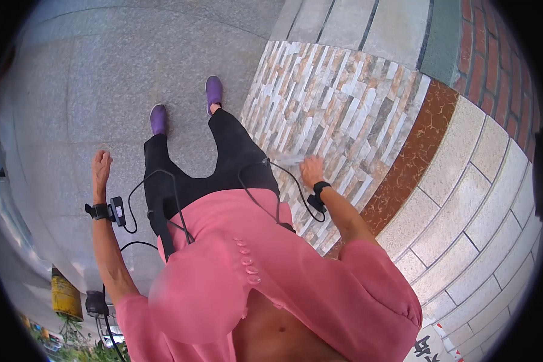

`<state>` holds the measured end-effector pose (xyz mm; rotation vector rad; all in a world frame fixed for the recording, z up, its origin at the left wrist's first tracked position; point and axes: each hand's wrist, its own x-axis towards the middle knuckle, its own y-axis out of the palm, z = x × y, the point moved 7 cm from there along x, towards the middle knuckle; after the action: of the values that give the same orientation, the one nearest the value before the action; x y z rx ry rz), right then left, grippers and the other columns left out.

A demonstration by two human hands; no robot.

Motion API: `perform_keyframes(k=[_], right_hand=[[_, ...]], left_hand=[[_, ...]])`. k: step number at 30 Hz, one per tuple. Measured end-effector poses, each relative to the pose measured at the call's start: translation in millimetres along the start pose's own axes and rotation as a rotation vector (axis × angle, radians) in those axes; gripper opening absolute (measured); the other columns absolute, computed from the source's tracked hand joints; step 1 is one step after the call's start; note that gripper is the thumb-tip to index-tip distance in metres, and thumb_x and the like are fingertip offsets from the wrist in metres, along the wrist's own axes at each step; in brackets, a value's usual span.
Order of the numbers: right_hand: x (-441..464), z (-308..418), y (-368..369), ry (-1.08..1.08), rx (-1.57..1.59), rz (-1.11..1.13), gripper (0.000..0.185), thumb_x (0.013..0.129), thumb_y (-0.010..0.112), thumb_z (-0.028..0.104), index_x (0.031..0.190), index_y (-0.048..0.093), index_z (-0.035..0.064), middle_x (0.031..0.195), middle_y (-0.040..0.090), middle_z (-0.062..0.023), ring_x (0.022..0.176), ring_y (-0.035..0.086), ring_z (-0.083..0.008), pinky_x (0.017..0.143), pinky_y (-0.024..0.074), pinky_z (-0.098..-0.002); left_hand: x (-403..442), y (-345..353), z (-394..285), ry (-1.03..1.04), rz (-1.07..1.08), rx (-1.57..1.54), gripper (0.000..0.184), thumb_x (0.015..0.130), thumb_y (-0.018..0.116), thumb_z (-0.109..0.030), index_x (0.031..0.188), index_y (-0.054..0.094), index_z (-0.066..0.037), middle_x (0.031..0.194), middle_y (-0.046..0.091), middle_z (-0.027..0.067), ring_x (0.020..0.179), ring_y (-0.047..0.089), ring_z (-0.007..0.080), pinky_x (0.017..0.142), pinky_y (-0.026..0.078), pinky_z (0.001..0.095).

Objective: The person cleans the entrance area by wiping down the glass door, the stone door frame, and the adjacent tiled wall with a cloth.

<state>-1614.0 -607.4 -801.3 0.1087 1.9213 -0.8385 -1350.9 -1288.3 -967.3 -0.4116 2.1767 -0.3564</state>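
Observation:
My left hand (102, 164) hangs over the grey paving at the left, its fingers curled in and nothing visible in them. My right hand (312, 170) is beside my right thigh, in front of the patterned stone-strip tiles (332, 102). Its fingers are closed on a thin, whitish, see-through item (288, 159), too blurred to name, that sticks out toward my leg. Each wrist wears a black strap with a small device, and black cables run from these toward my waist.
Grey paving (102, 78) lies under my purple shoes (213, 90). At the right, a brown band (413, 151) borders cream tiles (464, 163), with red bricks (492, 66) beyond. A yellow container (66, 295) and plants (72, 332) show at lower left; a sheet with dark characters (427, 347) is at lower right.

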Motion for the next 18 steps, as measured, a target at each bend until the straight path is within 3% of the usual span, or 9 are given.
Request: perform_keyframes(k=[4,6,10,11,13,15,16,18], right_hand=[[-3,15,7,-0.040,0.014,0.151,0.024,0.089,0.046,0.023,0.083,0.068,0.0168,0.092,0.065,-0.0044,0.100,0.051,-0.0239,0.083,0.0324,-0.0459],[17,4,11,-0.051,0.019,0.167,0.023,0.089,0.046,0.023,0.084,0.068,0.0176,0.093,0.065,-0.0041,0.098,0.052,-0.0240,0.082,0.0327,-0.0460],[90,-40,-47,-0.017,-0.101,0.038,0.021,0.087,0.047,0.022,0.087,0.068,0.0177,0.090,0.065,-0.0041,0.097,0.054,-0.0243,0.083,0.0334,-0.0466],[115,-56,-68,-0.004,-0.137,0.042,0.020,0.087,0.048,0.021,0.088,0.067,0.0176,0.090,0.065,-0.0041,0.098,0.054,-0.0242,0.083,0.0337,-0.0469],[170,-94,-93,0.063,-0.118,0.004,0.017,0.082,0.051,0.019,0.085,0.068,0.0165,0.091,0.065,-0.0065,0.097,0.058,-0.0267,0.081,0.0379,-0.0498],[221,-132,-121,0.131,-0.169,-0.087,0.019,0.083,0.052,0.021,0.093,0.067,0.0163,0.096,0.064,-0.0061,0.099,0.057,-0.0276,0.078,0.0397,-0.0495],[240,-143,-146,0.167,-0.238,-0.090,0.018,0.087,0.051,0.021,0.097,0.067,0.0198,0.101,0.063,-0.0022,0.103,0.055,-0.0236,0.082,0.0379,-0.0474],[288,-175,-165,0.174,-0.264,-0.152,0.022,0.089,0.049,0.022,0.103,0.064,0.0162,0.103,0.061,-0.0015,0.106,0.053,-0.0249,0.081,0.0386,-0.0481]], left_hand=[[-27,7,23,-0.128,0.001,-0.032,0.028,0.091,0.050,-0.032,0.090,0.056,-0.005,0.071,0.054,0.0003,0.063,0.048,0.0090,0.056,0.039,0.0250],[-36,24,26,-0.160,-0.020,-0.005,0.029,0.089,0.049,-0.028,0.082,0.054,0.000,0.067,0.053,0.0051,0.063,0.050,0.0132,0.057,0.041,0.0302],[-49,60,-8,-0.267,-0.005,-0.042,0.030,0.088,0.049,-0.026,0.079,0.053,0.002,0.066,0.052,0.0067,0.064,0.052,0.0149,0.059,0.043,0.0315],[-46,73,4,-0.240,0.077,-0.076,0.030,0.090,0.050,-0.035,0.089,0.059,-0.006,0.072,0.059,0.0029,0.064,0.051,0.0107,0.057,0.041,0.0268],[-47,88,-9,-0.251,0.077,-0.083,0.031,0.090,0.050,-0.035,0.091,0.059,-0.006,0.073,0.059,0.0033,0.065,0.051,0.0112,0.059,0.042,0.0269],[-54,100,-28,-0.263,0.064,-0.090,0.030,0.091,0.049,-0.032,0.089,0.058,-0.003,0.072,0.056,0.0040,0.065,0.051,0.0124,0.061,0.042,0.0276],[-56,101,-38,-0.268,0.053,-0.094,0.030,0.091,0.049,-0.030,0.086,0.056,-0.001,0.070,0.054,0.0044,0.065,0.052,0.0134,0.062,0.042,0.0282],[-58,104,-37,-0.289,0.045,-0.100,0.030,0.092,0.048,-0.028,0.083,0.055,0.001,0.069,0.052,0.0051,0.066,0.052,0.0144,0.063,0.043,0.0289]])
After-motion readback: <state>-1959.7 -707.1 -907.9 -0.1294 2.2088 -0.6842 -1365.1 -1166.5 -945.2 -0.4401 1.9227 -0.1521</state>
